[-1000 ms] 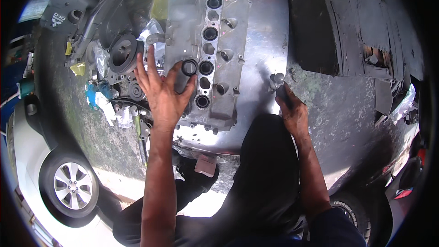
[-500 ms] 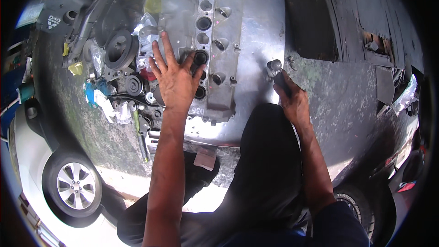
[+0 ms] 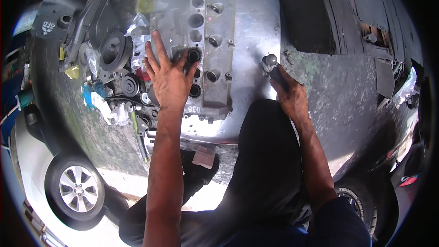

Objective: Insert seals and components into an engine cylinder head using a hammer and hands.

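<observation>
A long cast-metal cylinder head cover point(image 3: 216, 98) lies on a silvery metal panel point(image 3: 251, 27), with several round bores along its central strip, some lined with black rings. My left hand point(image 3: 167, 80) rests over its left part, fingers spread, thumb and index finger touching either side of a black ring point(image 3: 194, 55) at one bore; whether that ring is fully seated I cannot tell. My right hand point(image 3: 292, 98) is closed round the dark handle of a metal-headed hammer point(image 3: 270, 59) at the panel's right edge.
Loose engine parts, including a pulley point(image 3: 112, 52), a smaller pulley point(image 3: 130, 84) and plastic bags, crowd the left. Dark, cracked panels point(image 3: 347, 4) lie at the right. A white car point(image 3: 32, 155) is at the lower left, my dark-clothed knee point(image 3: 260, 132) below the panel.
My left hand has carried the black ring from left of the bore row onto a bore, fingers spreading above it. The view has shifted, and the scene sits slightly higher and further left.
</observation>
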`<act>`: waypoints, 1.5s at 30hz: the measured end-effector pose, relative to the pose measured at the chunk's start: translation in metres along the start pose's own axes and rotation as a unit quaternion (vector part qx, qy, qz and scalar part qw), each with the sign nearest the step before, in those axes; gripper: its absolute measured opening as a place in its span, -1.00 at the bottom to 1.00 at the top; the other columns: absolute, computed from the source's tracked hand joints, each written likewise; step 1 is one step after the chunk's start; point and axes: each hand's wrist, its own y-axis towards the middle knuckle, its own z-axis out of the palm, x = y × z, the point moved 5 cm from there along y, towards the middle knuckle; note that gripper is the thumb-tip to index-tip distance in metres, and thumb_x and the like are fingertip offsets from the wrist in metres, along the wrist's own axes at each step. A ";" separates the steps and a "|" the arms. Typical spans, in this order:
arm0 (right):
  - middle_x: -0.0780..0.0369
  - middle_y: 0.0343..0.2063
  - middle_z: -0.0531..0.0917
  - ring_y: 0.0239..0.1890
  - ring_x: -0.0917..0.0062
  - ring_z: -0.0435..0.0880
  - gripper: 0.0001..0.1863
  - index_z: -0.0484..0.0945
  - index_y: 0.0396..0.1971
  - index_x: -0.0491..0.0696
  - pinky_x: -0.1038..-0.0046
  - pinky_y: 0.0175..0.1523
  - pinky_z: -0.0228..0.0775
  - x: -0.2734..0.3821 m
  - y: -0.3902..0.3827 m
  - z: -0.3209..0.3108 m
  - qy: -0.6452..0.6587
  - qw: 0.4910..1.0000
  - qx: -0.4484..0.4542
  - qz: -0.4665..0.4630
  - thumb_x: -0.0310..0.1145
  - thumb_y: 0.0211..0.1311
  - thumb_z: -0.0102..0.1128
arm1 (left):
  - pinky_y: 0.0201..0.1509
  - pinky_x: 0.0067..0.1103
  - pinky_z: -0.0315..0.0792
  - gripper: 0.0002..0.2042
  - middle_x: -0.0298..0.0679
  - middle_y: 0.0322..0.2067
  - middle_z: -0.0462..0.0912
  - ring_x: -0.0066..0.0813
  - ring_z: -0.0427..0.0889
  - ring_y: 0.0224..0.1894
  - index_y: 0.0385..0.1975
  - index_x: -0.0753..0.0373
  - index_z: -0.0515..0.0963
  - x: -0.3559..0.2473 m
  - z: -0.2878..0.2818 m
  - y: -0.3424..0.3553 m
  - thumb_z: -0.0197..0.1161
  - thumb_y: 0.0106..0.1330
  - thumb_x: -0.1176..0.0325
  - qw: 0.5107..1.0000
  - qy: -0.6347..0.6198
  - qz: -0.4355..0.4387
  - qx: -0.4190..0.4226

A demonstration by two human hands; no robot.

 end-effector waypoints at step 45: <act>0.06 -0.29 0.74 -0.36 0.36 0.78 -0.31 0.53 0.42 0.08 0.34 -0.21 0.66 0.163 0.031 0.081 0.018 0.951 -0.007 -0.309 -0.41 0.27 0.50 | 0.53 0.04 0.19 -0.63 -0.43 0.70 -0.34 0.08 0.05 0.61 0.04 -0.11 0.78 0.011 0.007 0.001 0.48 0.25 0.02 0.994 -0.035 -0.068 0.085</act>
